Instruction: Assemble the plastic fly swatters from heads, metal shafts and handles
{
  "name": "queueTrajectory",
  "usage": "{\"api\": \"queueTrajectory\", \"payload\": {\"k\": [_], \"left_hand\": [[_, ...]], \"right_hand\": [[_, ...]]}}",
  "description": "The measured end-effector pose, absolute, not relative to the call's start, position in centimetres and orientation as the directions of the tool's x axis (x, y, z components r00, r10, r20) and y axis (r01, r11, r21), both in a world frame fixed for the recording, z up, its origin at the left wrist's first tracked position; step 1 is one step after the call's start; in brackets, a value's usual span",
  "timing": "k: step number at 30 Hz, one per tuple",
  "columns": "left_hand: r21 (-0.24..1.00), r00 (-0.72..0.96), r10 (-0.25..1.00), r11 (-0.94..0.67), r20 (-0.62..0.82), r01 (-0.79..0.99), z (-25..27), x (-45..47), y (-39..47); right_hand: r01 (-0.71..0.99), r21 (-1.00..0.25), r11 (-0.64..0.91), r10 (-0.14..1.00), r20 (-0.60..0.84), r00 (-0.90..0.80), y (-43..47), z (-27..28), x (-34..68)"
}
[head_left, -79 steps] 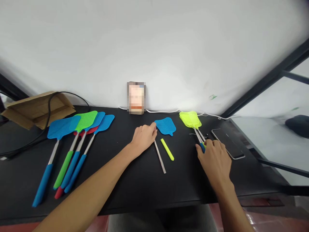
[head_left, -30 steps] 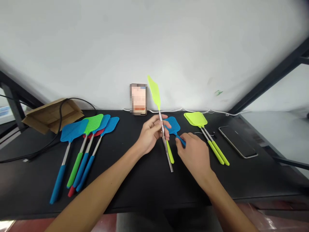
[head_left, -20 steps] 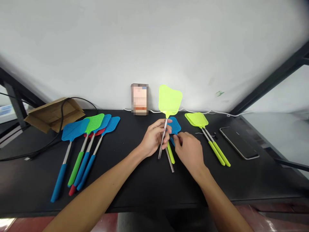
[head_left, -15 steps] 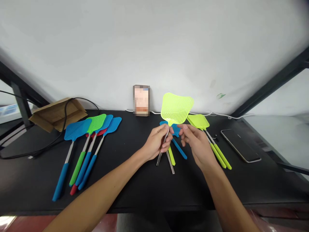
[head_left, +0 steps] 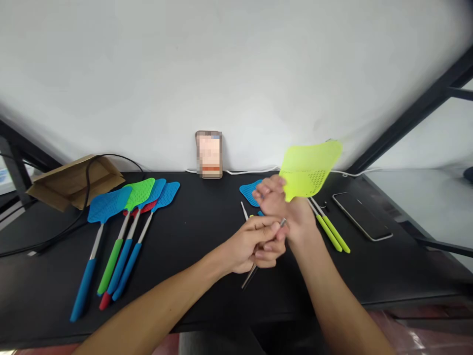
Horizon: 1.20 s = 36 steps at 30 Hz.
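My left hand [head_left: 260, 244] is closed around a thin metal rod [head_left: 248, 278]; the rod's tip pokes out above the thumb. Just above it, my right hand [head_left: 284, 202], its fingers curled and slightly blurred, has the yellow-green fly swatter head [head_left: 311, 167]. A gap shows between the neck of this head and the rod tip; the exact grip is partly hidden. Behind my hands lies a blue swatter head [head_left: 250, 191], along with a slim metal shaft [head_left: 244, 211], both partly covered.
Several fly swatters lie at the left, including a blue one [head_left: 107, 204], beside an open cardboard box [head_left: 74, 182] and a black cable [head_left: 87, 185]. Yellow-green handles [head_left: 328, 232] and a phone [head_left: 362, 217] lie at the right. A pixelated upright object [head_left: 209, 155] leans on the wall.
The yellow-green head has come apart from the rod and moved right with my right hand. My left hand has shifted down and right, still holding the rod. The view has shifted slightly.
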<state>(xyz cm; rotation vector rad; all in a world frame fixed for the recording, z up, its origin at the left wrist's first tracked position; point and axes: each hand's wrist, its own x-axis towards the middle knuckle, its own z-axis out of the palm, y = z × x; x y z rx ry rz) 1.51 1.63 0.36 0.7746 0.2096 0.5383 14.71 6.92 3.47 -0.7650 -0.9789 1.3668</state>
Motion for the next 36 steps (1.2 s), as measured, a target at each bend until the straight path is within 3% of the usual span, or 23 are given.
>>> {"api": "queueTrajectory", "payload": {"k": [2,3,5,8,11,14,18,22,27,36], "left_hand": [[0.698,0.891,0.454,0.639,-0.004,-0.323,0.4,1.8,1.1],[0.695,0.880,0.476,0.636,-0.012,-0.335,0.4,1.9,1.1],[0.711,0.764,0.644,0.550,-0.028,-0.437,0.5,1.8,2.0],[0.853,0.409,0.912,0.236,-0.029,-0.465,0.4,0.6,4.8],[0.993,0.126,0.987,-0.086,0.096,-0.086,-0.1,-1.6,7.8],[0.921,0.007,0.984,-0.171,0.180,0.350,-0.9,-3.5,9.5],[0.609,0.047,0.969,-0.189,0.242,0.771,-2.0,-4.3,10.0],[0.409,0.106,0.978,-0.173,0.181,0.896,-2.6,-4.1,10.0],[0.325,0.131,0.977,-0.180,0.168,0.928,-2.7,-3.9,9.8],[0.306,0.142,0.964,-0.207,0.223,0.929,-2.6,-4.2,9.7]], "right_hand": [[-0.402,-0.898,0.179,0.984,0.168,0.062,8.2,4.4,16.4],[-0.370,-0.904,0.215,0.976,0.183,0.122,8.9,4.7,17.4],[-0.244,-0.934,0.261,0.948,0.199,0.250,10.2,4.6,19.4],[0.142,-0.972,0.185,0.921,0.222,0.319,11.1,2.5,21.1],[0.390,-0.916,0.098,0.951,0.202,0.234,11.0,-0.6,21.1],[0.470,-0.880,0.061,0.959,0.183,0.217,10.8,-3.1,20.1],[0.637,-0.771,0.007,0.950,0.204,0.236,10.6,-3.8,19.4],[0.779,-0.627,-0.022,0.938,0.257,0.234,9.7,-2.8,19.3],[0.925,-0.377,0.044,0.949,0.305,0.079,8.3,-1.6,18.9],[0.966,-0.209,0.149,0.989,0.035,-0.145,6.8,-0.5,18.3]]}}
